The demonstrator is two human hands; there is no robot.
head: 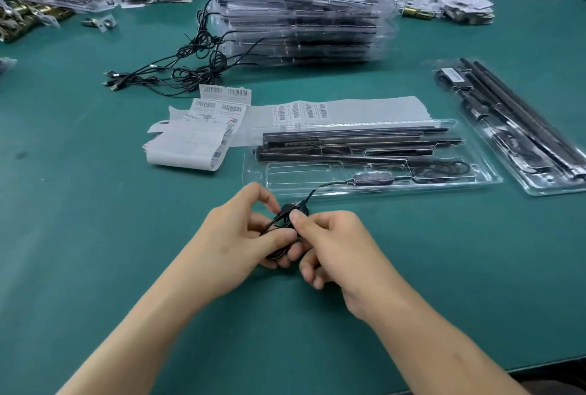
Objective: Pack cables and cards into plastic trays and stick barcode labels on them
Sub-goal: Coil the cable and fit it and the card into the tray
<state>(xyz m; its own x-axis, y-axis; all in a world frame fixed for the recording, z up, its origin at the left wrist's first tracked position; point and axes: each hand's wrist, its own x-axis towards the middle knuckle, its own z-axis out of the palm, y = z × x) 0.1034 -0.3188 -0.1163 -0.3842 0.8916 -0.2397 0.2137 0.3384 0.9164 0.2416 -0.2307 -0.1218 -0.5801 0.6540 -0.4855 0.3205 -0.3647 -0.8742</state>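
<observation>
A clear plastic tray [488, 177] lies open in front of me with black bars and a coiled black cable in it. From its inline controller [372, 178] a thin black cable [309, 196] runs off the tray's near edge to my hands. My left hand [241, 229] holds a small coil of that cable. My right hand [329, 242] pinches the cable right beside the left, thumb and forefinger on its plug end. Strips of barcode labels [206, 128] lie behind, left of the tray.
A packed tray [536, 187] with a label on it lies at the right. A tall stack of filled trays [301, 20] stands at the back, with loose black cables [177, 68] trailing from it. Metal parts and paper piles line the far edge of the green table [95, 204].
</observation>
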